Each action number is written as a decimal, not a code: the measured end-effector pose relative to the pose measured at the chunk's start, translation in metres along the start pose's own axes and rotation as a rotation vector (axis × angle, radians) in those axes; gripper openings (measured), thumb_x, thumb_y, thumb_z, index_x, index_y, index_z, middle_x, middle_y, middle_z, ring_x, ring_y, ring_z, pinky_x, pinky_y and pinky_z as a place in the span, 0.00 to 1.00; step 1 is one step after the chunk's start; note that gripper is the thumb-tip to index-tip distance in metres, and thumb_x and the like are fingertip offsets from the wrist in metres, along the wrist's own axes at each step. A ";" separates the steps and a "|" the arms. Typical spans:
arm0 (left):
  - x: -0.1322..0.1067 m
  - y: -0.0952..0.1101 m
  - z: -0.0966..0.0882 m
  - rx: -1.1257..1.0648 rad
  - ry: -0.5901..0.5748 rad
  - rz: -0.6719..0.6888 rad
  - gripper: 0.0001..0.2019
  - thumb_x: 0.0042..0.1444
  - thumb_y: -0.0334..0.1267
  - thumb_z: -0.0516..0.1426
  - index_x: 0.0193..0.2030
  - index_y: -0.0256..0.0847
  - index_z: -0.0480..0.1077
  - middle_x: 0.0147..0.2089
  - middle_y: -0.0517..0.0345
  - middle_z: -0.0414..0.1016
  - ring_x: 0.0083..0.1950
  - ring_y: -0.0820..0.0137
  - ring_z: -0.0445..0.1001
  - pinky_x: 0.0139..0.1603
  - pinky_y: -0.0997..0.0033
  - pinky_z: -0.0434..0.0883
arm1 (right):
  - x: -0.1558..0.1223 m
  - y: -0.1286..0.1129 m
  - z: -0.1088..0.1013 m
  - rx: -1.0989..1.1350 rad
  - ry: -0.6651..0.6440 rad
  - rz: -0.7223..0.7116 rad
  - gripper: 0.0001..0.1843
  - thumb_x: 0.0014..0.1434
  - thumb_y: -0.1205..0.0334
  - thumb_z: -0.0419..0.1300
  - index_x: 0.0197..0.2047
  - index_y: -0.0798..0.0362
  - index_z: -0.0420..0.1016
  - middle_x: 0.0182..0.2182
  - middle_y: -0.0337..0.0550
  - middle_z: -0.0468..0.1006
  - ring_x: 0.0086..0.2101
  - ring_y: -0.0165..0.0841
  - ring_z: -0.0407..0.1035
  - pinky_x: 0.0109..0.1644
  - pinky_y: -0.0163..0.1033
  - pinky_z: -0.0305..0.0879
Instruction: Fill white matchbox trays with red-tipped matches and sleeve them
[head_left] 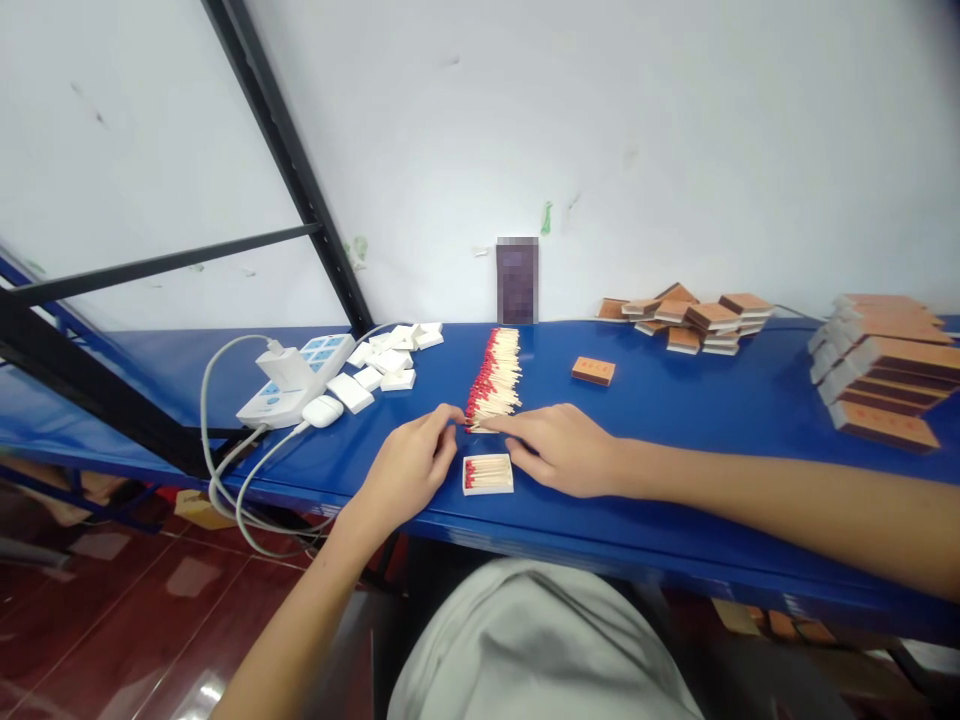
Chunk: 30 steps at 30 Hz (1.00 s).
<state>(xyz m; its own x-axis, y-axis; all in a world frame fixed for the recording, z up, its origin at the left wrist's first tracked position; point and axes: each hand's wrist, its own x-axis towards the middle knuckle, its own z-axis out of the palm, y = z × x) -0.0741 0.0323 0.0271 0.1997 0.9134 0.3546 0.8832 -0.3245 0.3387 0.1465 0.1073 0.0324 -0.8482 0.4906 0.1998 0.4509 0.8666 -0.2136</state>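
A long heap of red-headed matches [499, 375] runs from near the wall toward me on the blue table. At the heap's near end, my left hand [412, 458] touches the red heads with its index finger, the thumb held apart below. My right hand [562, 448] reaches in from the other side, its index finger stretched out against the bare match ends and its thumb lower down. Just in front of both hands lies a white matchbox tray [488, 490] holding a row of matches, heads to the left.
White empty trays [382, 358] lie scattered on the left, beside a power strip [296, 380] with cables and a white plug. One orange matchbox cover [593, 371] sits right of the heap. More matchboxes [686, 317] are piled behind it, with stacked boxes [885, 370] far right.
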 end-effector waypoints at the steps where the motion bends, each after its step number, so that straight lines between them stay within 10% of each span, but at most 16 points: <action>1: 0.000 0.000 -0.001 -0.002 -0.002 0.001 0.10 0.69 0.34 0.46 0.50 0.44 0.66 0.37 0.58 0.74 0.36 0.65 0.74 0.37 0.69 0.64 | 0.000 -0.001 -0.001 -0.010 0.002 0.019 0.25 0.67 0.63 0.48 0.66 0.47 0.65 0.48 0.45 0.81 0.43 0.40 0.77 0.42 0.40 0.63; 30: 0.006 -0.001 -0.001 -0.056 -0.068 -0.025 0.17 0.68 0.41 0.51 0.61 0.43 0.68 0.26 0.66 0.65 0.27 0.70 0.66 0.32 0.72 0.61 | 0.002 -0.003 -0.004 0.013 -0.036 0.071 0.24 0.65 0.61 0.51 0.63 0.48 0.68 0.49 0.47 0.81 0.46 0.41 0.75 0.47 0.40 0.63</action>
<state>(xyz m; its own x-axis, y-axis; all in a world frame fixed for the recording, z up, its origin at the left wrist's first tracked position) -0.0742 0.0375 0.0293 0.2079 0.9353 0.2864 0.8636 -0.3130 0.3953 0.1447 0.1057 0.0374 -0.8237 0.5468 0.1498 0.5067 0.8285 -0.2384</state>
